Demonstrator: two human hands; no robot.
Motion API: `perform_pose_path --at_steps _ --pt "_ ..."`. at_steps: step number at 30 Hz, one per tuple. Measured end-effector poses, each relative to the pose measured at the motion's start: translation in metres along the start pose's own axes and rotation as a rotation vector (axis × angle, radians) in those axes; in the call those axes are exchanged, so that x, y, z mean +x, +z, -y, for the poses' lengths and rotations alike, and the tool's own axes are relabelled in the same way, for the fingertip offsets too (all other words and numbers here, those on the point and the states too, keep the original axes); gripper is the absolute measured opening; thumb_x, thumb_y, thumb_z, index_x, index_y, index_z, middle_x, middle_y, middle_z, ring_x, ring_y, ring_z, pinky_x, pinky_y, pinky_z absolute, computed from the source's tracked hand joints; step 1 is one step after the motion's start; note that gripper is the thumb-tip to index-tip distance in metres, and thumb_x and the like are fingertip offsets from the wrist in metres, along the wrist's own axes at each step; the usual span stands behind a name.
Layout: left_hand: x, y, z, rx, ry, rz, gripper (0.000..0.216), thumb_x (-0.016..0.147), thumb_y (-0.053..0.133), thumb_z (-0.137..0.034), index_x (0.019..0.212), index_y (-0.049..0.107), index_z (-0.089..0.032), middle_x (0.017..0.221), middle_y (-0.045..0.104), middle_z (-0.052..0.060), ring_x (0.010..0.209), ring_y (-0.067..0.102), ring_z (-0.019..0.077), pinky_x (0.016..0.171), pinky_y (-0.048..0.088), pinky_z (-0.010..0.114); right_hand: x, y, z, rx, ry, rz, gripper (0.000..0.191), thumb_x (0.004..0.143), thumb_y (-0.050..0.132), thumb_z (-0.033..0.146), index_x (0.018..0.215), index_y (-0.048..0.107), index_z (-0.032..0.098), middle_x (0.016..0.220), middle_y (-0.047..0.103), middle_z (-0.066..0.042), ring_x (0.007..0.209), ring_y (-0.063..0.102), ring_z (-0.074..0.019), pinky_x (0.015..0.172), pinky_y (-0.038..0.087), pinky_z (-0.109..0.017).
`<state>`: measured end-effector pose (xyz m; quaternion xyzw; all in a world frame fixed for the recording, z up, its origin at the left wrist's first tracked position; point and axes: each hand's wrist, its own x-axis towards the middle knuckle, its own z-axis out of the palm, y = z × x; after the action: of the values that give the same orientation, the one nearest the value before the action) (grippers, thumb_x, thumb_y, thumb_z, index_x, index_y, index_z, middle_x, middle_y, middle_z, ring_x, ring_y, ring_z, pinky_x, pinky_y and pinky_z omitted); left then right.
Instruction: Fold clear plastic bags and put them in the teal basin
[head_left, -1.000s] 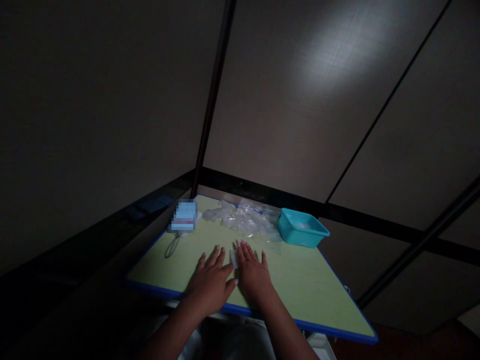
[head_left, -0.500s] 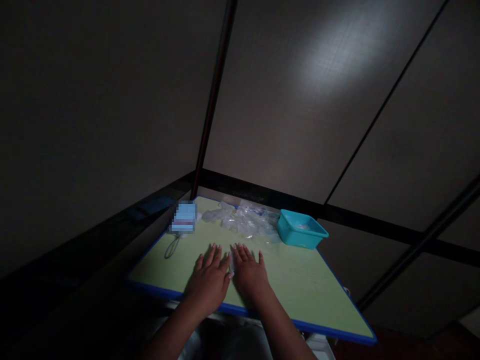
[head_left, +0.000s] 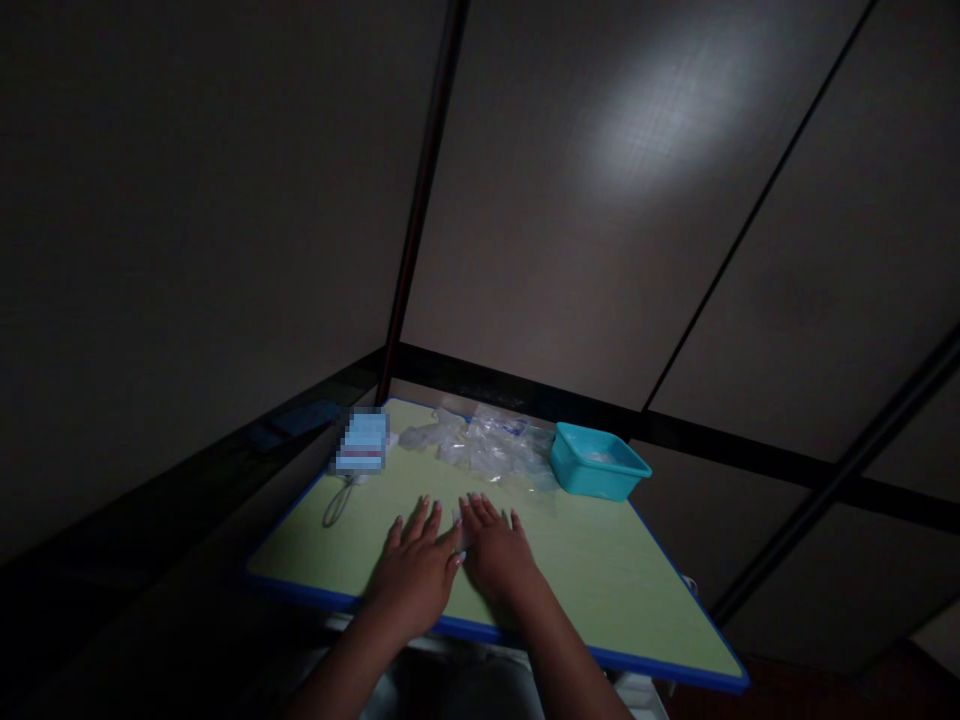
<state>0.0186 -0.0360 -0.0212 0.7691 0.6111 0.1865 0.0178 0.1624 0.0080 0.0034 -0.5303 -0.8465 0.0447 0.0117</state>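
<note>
Both of my hands lie flat, palms down, side by side on a pale green table (head_left: 600, 580) with a blue edge. My left hand (head_left: 415, 572) and my right hand (head_left: 497, 555) have their fingers stretched out and nearly touch. Between their index fingers a small whitish piece (head_left: 457, 522) peeks out, pressed under the fingers; what it is I cannot make out. A heap of clear plastic bags (head_left: 484, 447) lies just beyond my fingertips.
A teal plastic tub (head_left: 596, 461) stands at the table's far right. At the far left lies a blurred light-blue card (head_left: 361, 441) with a grey cord loop (head_left: 336, 502). Dark partition walls enclose the table on the left and back.
My hands have drawn closer together and slid slightly towards me, so less of the whitish piece between them shows. The view has drifted a little.
</note>
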Motion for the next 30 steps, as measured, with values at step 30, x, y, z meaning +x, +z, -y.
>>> perform_pose_path --at_steps 30 --pt "0.023 -0.001 -0.006 -0.029 0.046 0.049 0.039 0.089 0.03 -0.043 0.126 0.04 -0.043 0.145 0.024 0.002 0.134 0.002 0.0276 0.101 0.005 0.058 -0.054 0.0 -0.026 0.17 -0.185 -0.047 0.057 0.084 0.034 0.059 0.135 0.025 0.037 0.146 0.012 -0.005 0.133 0.009 -0.0244 0.102 0.006 -0.056"
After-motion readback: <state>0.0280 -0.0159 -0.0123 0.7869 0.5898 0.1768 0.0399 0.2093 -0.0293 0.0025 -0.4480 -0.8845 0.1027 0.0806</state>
